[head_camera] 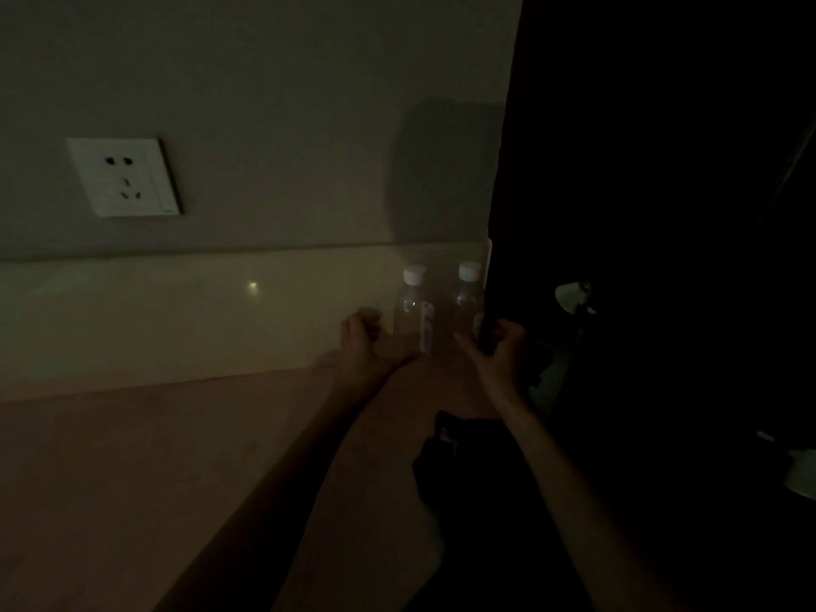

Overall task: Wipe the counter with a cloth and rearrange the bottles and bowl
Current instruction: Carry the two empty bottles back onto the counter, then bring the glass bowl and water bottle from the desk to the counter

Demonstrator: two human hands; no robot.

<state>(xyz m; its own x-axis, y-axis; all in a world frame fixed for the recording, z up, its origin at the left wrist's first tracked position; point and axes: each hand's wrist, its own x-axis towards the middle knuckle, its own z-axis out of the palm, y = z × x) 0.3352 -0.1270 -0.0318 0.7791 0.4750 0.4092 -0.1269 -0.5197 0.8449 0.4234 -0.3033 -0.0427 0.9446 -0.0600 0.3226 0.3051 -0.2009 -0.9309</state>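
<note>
The scene is very dim. Two clear plastic bottles with white caps stand side by side against the backsplash: the left bottle point(414, 309) and the right bottle point(467, 302). My left hand point(368, 342) wraps around the lower part of the left bottle. My right hand point(499, 351) grips the lower part of the right bottle. A dark cloth point(446, 461) lies on the pale counter point(132, 479) between my forearms. No bowl can be made out in the dark.
A white wall socket point(126, 176) sits on the wall at upper left above the backsplash point(176, 311). Right of the bottles is a dark panel or opening point(640, 214). A pale object point(572, 295) and another at the right edge point(801, 474) show faintly.
</note>
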